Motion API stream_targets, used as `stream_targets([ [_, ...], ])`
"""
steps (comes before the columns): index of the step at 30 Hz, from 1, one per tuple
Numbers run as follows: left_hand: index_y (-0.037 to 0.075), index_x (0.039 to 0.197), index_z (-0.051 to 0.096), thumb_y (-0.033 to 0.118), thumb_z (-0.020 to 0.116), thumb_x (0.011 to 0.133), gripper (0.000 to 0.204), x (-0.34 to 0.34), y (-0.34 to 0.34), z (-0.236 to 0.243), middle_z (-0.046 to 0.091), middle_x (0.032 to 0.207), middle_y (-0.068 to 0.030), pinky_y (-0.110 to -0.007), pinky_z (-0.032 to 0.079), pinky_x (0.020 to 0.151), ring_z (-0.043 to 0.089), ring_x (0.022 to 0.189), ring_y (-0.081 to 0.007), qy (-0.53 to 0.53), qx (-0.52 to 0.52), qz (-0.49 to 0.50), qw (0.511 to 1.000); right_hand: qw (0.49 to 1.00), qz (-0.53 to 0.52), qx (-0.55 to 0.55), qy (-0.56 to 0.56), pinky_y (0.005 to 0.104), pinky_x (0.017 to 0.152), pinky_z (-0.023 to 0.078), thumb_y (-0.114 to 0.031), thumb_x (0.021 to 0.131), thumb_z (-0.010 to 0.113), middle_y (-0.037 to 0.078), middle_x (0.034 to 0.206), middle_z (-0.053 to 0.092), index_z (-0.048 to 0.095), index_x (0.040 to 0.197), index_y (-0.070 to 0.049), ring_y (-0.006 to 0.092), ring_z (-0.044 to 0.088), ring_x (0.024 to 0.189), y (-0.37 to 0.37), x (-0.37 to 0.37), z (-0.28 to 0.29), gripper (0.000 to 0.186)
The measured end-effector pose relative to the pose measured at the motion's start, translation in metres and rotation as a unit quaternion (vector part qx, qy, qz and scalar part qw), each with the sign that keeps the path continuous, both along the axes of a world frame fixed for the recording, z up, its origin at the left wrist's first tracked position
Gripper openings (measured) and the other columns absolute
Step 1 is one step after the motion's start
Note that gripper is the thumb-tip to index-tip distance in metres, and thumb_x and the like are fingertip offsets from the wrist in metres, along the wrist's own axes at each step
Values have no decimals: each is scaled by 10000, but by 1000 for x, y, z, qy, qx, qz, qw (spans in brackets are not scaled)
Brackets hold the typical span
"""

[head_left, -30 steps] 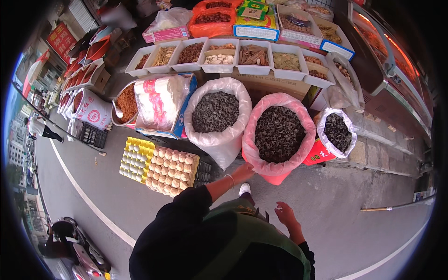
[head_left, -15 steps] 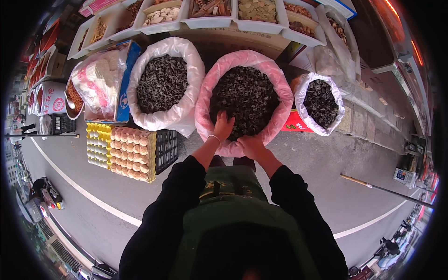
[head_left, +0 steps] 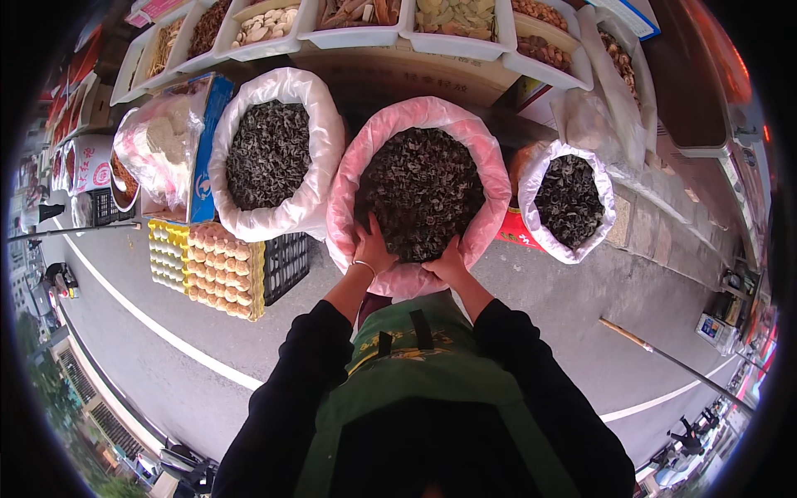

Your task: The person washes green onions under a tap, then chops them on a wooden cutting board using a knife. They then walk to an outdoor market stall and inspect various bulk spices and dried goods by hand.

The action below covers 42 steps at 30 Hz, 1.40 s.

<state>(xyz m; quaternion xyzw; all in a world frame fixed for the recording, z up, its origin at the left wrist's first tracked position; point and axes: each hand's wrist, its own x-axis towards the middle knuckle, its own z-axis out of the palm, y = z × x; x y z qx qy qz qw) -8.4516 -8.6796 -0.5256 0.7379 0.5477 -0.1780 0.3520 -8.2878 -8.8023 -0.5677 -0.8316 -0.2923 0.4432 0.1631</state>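
L hand (head_left: 375, 251) was on the near L edge of the pink sack (head_left: 415, 112), digits partly spread; R hand (head_left: 448, 264) was on its near R edge, opp. side. Couldn't tell how tight either grip was, or if it had hold of the plastic. Sack, w/ dark dried bits (head_left: 423, 191) inside, stood betw. a white sack (head_left: 286, 84) & a smaller white-edged bag (head_left: 569, 150), eggs (head_left: 220, 270) off to L.
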Motion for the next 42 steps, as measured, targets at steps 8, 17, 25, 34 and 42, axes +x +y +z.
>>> stream_targets([
  [8, 113, 1449, -36, 100, 737, 612, 1140, 34, -26, -4, 69, 1350, -447, -493, 410, 916, 415, 1060, -567, -35, 87, 34, 995, 988, -152, 28, 7, 347, 994, 382, -49, 570, 793, 232, 1327, 398, -23, 1414, 28, 315, 467, 1177, 18, -19, 3, 1176],
  [17, -33, 1373, 230, 286, 723, 714, 883, 34, 25, 14, 320, 1329, -280, -457, 295, 1025, 307, 1236, -440, -240, 159, 177, 941, 975, -91, 187, 73, 415, 990, 372, -167, 721, 728, 247, 1279, 404, 203, 1410, -30, 378, 455, 1156, 68, 64, 33, 877],
  [25, -65, 1298, 342, 405, 527, 878, 657, 14, 82, -61, 442, 1245, -332, -371, 313, 1022, 387, 1232, -403, -305, 84, 326, 891, 985, -96, 100, -104, 458, 1058, 256, -582, 857, 440, 302, 1419, 229, 247, 1396, -38, 456, 237, 1302, 114, 130, -38, 790],
  [34, 148, 1358, 366, 334, 594, 846, 590, 60, 54, 12, 419, 1268, -186, -436, 274, 1000, 365, 1187, -335, -327, 111, 132, 929, 974, 77, 207, -53, 495, 1036, 275, -510, 856, 509, 232, 1400, 290, 400, 1348, -187, 446, 317, 1248, 107, 84, 44, 599],
  [42, 33, 1325, 393, 347, 519, 888, 553, 93, 141, -42, 493, 1221, -250, -395, 334, 997, 447, 1157, -384, -314, 130, 33, 940, 968, 48, 178, -168, 458, 1048, 284, -384, 917, 455, 319, 1347, 325, 385, 1348, -106, 461, 316, 1257, 162, 140, -30, 517],
])
